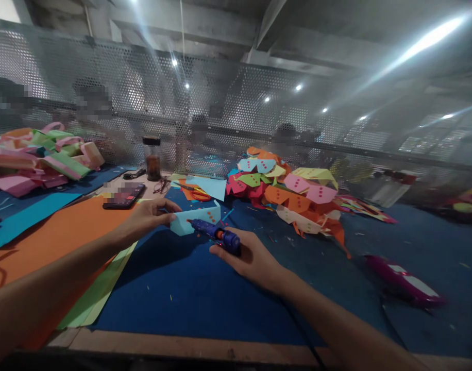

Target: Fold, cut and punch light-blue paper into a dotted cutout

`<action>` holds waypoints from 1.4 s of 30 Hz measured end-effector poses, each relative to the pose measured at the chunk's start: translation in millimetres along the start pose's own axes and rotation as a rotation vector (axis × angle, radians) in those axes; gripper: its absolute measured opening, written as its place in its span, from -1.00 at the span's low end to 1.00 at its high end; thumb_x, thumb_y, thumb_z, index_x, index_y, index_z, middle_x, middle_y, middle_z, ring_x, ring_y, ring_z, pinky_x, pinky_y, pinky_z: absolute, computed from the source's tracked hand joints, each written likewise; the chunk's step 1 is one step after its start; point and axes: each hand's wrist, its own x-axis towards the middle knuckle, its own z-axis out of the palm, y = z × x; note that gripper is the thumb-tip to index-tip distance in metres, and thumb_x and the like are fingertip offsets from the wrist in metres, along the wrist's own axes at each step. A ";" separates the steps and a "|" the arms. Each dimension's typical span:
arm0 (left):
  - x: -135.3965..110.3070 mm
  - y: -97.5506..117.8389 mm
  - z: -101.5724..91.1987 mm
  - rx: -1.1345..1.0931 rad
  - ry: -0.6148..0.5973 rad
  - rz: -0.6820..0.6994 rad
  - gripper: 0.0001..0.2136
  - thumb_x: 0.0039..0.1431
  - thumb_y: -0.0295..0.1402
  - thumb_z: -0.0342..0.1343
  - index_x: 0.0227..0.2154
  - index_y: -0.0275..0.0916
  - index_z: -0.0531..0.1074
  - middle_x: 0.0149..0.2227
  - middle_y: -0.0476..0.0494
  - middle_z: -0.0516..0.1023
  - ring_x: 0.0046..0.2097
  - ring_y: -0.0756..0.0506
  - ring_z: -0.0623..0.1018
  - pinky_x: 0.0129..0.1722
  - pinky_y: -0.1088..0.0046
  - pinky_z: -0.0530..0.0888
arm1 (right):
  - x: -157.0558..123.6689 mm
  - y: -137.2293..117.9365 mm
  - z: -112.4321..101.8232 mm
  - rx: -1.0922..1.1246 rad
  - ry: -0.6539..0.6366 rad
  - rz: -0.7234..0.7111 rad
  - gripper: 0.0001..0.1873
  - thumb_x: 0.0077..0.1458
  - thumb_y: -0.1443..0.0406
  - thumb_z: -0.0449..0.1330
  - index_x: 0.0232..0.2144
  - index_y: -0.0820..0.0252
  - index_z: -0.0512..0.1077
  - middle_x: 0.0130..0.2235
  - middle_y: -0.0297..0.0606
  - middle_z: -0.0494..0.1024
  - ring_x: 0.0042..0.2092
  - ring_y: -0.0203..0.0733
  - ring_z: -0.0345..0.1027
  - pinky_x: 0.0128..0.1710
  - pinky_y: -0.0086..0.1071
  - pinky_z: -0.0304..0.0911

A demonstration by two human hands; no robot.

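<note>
Your glue gun (216, 235) is blue with an orange band. It lies nearly level, nozzle pointing left and touching the folded light-blue paper piece (197, 219), which has small red dots and sits mid-scene above the blue surface (182, 288).

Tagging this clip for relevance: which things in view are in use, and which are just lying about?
In use: light blue paper piece in the left hand; blue glue gun in the right hand, nozzle at the paper.
Lying about: phone; dark jar; purple glue gun; pile of folded paper shapes; orange sheet.
</note>
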 end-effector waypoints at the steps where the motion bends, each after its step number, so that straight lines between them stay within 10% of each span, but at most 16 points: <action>1: -1.2 0.8 0.9 0.004 -0.006 -0.001 -0.71 -0.07 -0.18 0.37 -0.30 -0.21 0.60 -0.38 -0.08 0.63 -0.37 -0.09 0.58 -0.31 0.36 0.52 | 0.3 0.5 -0.2 -0.045 0.000 -0.026 -0.65 0.24 0.09 0.18 -0.48 0.15 0.24 -0.45 -0.39 0.26 -0.42 -0.33 0.09 -0.45 -0.44 0.09; 15: -7.2 -0.4 3.7 0.011 -0.095 0.000 -0.66 0.04 -0.12 0.33 -0.22 -0.26 0.56 -0.33 -0.12 0.64 -0.33 -0.10 0.60 -0.29 0.38 0.50 | -1.0 2.9 -2.5 -0.466 -0.062 -0.117 -0.90 0.16 0.31 0.24 -0.28 0.18 0.38 -0.27 -0.25 0.54 -0.33 -0.19 0.31 -0.32 -0.39 0.10; 42: -8.7 3.8 6.3 -0.029 -0.121 -0.023 -0.70 0.06 -0.17 0.33 -0.23 -0.26 0.56 -0.35 -0.09 0.66 -0.33 -0.07 0.61 -0.29 0.41 0.49 | -1.2 -1.0 -4.0 -0.559 -0.124 -0.098 -0.85 0.11 0.41 0.21 -0.22 0.20 0.40 -0.25 -0.23 0.53 -0.30 -0.16 0.28 -0.31 -0.36 0.01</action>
